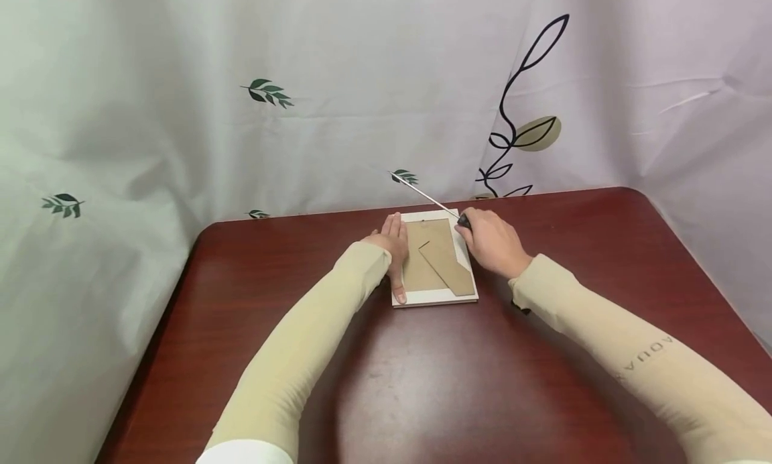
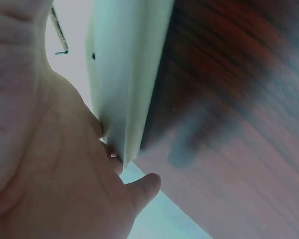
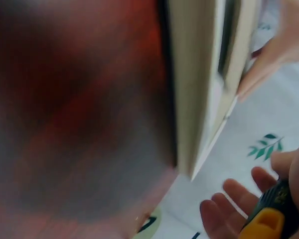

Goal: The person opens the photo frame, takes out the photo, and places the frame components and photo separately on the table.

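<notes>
Picture frame (image 1: 435, 249) is back-up on the bench (image 1: 434, 370) under the left hand (image 1: 395, 246), fingers straight and thumb spread, while the right hand (image 1: 496, 243) has its fingers gripping a screwdriver (image 1: 464, 221), and imo it'll be light, stiff, maybe breakable up front, so hold the rim (image 1: 425, 296) beneath those left fingers.

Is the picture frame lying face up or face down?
Face down: the frame shows its brown backing and stand on top.
</notes>
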Available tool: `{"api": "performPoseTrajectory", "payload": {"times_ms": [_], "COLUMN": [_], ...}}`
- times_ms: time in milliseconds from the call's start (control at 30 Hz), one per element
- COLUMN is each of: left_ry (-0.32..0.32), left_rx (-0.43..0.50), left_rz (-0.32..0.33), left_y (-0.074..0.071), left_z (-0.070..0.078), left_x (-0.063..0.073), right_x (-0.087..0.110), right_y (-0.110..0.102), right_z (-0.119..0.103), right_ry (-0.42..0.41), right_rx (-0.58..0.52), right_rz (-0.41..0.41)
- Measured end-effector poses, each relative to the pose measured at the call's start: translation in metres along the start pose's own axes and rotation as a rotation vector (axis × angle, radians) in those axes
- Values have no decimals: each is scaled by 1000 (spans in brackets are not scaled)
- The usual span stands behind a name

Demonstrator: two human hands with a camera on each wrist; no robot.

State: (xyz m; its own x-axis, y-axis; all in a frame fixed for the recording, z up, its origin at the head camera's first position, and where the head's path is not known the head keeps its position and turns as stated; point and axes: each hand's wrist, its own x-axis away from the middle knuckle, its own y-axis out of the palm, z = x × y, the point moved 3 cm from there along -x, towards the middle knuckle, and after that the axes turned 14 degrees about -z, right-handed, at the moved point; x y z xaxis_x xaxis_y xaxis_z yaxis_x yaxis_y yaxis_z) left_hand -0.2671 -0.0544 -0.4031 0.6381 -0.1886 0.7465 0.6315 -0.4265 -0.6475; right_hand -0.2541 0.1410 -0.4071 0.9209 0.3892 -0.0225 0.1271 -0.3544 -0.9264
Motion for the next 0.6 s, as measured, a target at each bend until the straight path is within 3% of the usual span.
{"api": "performPoseTrajectory", "payload": {"times_ms": [200,333,433,600], "left_ry": [80,96,108,170], "left_rx": [80,123,126,98], "left_rz": [68,121,164,221], "left_y": [0,4,13,40], "left_z": [-2,-2,4,29], "left_x": [18,35,51,78], "right_x": [-21,-30,-36,-46], "right_y": [2,4,7,13], "right_z": [6,8,10,15], "right_ry": [-101,-169,-184,-182], "right_rx": [42,76,93,113], "right_rz": [-65,-100,-141,-190]}}
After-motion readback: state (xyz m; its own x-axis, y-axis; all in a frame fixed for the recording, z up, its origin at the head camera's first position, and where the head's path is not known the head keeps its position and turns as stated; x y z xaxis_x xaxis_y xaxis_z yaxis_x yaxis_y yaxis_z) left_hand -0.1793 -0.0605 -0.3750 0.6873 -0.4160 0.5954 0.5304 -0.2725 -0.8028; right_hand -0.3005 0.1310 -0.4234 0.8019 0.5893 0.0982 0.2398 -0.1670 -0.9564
